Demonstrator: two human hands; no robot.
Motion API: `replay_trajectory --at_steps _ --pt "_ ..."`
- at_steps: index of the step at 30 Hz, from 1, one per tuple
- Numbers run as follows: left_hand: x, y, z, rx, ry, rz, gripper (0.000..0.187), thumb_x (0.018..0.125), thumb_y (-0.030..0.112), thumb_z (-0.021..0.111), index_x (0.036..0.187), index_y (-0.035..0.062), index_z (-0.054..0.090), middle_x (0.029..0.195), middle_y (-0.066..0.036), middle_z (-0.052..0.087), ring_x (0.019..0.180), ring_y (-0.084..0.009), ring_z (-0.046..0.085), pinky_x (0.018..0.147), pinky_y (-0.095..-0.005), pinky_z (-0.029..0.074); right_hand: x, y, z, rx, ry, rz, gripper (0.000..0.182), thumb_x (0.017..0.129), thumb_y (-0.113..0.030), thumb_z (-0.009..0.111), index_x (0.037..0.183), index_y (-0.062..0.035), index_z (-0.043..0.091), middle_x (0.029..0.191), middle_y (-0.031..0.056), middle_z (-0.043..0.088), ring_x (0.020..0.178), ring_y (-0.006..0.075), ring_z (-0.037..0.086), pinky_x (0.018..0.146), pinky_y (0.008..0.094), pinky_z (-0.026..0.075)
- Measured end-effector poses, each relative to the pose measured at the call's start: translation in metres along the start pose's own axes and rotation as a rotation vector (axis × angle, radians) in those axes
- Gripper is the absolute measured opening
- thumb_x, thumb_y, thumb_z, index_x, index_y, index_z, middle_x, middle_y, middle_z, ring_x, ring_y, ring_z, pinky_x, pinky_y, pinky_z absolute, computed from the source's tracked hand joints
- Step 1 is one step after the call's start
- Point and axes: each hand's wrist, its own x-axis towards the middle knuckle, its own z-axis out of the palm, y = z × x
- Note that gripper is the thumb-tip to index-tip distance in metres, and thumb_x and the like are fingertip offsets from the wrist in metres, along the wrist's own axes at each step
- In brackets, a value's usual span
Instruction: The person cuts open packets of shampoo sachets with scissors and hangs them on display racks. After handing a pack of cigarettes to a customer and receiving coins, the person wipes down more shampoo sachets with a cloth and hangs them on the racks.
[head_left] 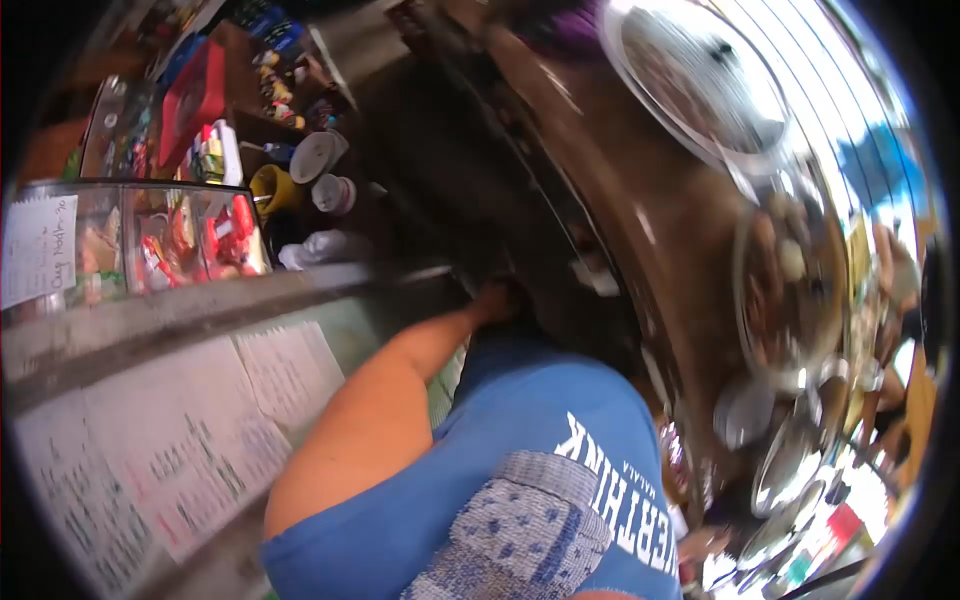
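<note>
My left arm reaches down beside my blue shirt, and my left hand [497,300] is in deep shadow near the dark gap under the counter. Its fingers are too dark to make out, as is anything they may hold. A patterned grey-blue cloth [525,525] hangs over the shirt. At the lower right, a blurred skin-coloured shape [705,545] near the counter's plates may be my right hand. Its fingers cannot be made out.
Glass-lidded food trays [790,290] and a large round metal tray [700,80] line the brown counter [630,200]. At left are a display case [130,240] with red packets, handwritten papers [160,430], a yellow mug [270,190] and white tubs [318,157]. People stand at far right.
</note>
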Motion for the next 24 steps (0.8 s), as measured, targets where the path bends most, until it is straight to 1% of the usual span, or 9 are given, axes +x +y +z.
replay_trajectory --at_steps 1,3,5,8,10,12,14,16,24 --pt "0.02 -0.052 0.032 0.016 0.158 -0.061 0.08 0.087 0.055 0.053 0.145 0.0014 0.037 0.148 -0.023 0.039 0.139 -0.0387 0.036 0.114 -0.0422 0.032 -0.002 -0.05 -0.003 0.128 -0.069 0.003 0.041 0.094 -0.023 0.058 0.126 0.0021 0.058 0.136 0.0198 0.054 0.117 0.0322 0.056 0.098 0.0393 0.045" --pt "0.012 -0.046 -0.052 -0.402 -0.066 -0.306 0.088 0.086 0.064 0.047 0.145 -0.0012 0.038 0.152 -0.024 0.033 0.142 -0.0389 0.03 0.116 -0.0416 0.029 -0.003 -0.167 -0.01 0.415 -0.32 -0.028 0.045 0.094 -0.027 0.057 0.129 0.0016 0.055 0.137 0.0186 0.053 0.118 0.03 0.055 0.098 0.0382 0.044" --pt "0.01 -0.022 -0.144 -0.434 -0.248 -0.474 0.083 0.086 0.057 0.055 0.143 -0.0014 0.042 0.151 -0.025 0.035 0.14 -0.0388 0.033 0.114 -0.0418 0.031 -0.004 -0.287 -0.023 0.667 -0.647 -0.041 0.05 0.095 -0.031 0.056 0.133 0.0011 0.052 0.138 0.0173 0.052 0.118 0.0279 0.054 0.097 0.0371 0.043" --pt "0.017 -0.037 -0.224 -1.125 -0.058 -0.491 0.076 0.084 0.05 0.064 0.138 -0.0008 0.048 0.138 -0.024 0.052 0.129 -0.0354 0.049 0.106 -0.0423 0.041 0.006 -0.461 -0.062 0.945 -1.071 -0.047 0.056 0.096 -0.037 0.055 0.137 0.0003 0.048 0.14 0.0155 0.051 0.12 0.0247 0.052 0.097 0.0355 0.042" --pt "0.041 -0.066 -0.255 -1.155 0.088 -0.475 0.073 0.084 0.048 0.064 0.135 -0.0018 0.05 0.136 -0.025 0.053 0.127 -0.0371 0.05 0.105 -0.0427 0.041 0.017 -0.579 -0.1 1.053 -1.258 -0.152 0.061 0.096 -0.041 0.054 0.141 -0.0003 0.045 0.141 0.0142 0.051 0.121 0.0225 0.051 0.097 0.0344 0.041" --pt "0.074 -0.086 -0.295 -1.193 0.31 -0.45 0.07 0.084 0.046 0.065 0.133 -0.0027 0.051 0.133 -0.026 0.054 0.125 -0.0388 0.051 0.104 -0.0431 0.042 0.025 -0.702 -0.153 1.164 -1.285 -0.486 0.066 0.097 -0.045 0.053 0.144 -0.0008 0.042 0.142 0.013 0.05 0.122 0.0204 0.05 0.097 0.0333 0.04" --pt "0.092 -0.096 -0.329 -0.823 0.586 -0.506 0.067 0.086 0.042 0.062 0.134 -0.0025 0.049 0.142 -0.026 0.043 0.132 -0.0397 0.043 0.108 -0.0435 0.039 0.015 -0.815 -0.222 1.298 -1.137 -0.976 0.069 0.095 -0.046 0.056 0.143 0.0014 0.042 0.14 0.0152 0.052 0.12 0.0212 0.052 0.099 0.0354 0.039" --pt "0.101 -0.115 -0.359 -0.922 0.789 -0.516 0.065 0.087 0.038 0.062 0.135 -0.0036 0.047 0.138 -0.029 0.044 0.13 -0.0425 0.043 0.109 -0.0457 0.037 -0.015 -0.899 -0.288 1.396 -1.165 -1.275 0.054 0.096 -0.033 0.058 0.136 0.0034 0.049 0.133 0.0173 0.056 0.12 0.0233 0.054 0.103 0.0352 0.038" --pt "0.036 -0.158 -0.456 -0.713 1.348 -0.586 0.054 0.087 0.017 0.065 0.132 -0.0042 0.044 0.134 -0.032 0.045 0.126 -0.0446 0.046 0.106 -0.0474 0.04 -0.161 -1.09 -0.439 1.595 -0.772 -2.36 0.027 0.084 0.011 0.052 0.105 -0.0007 0.065 0.113 0.0169 0.063 0.107 0.0308 0.061 0.093 0.0361 0.047"
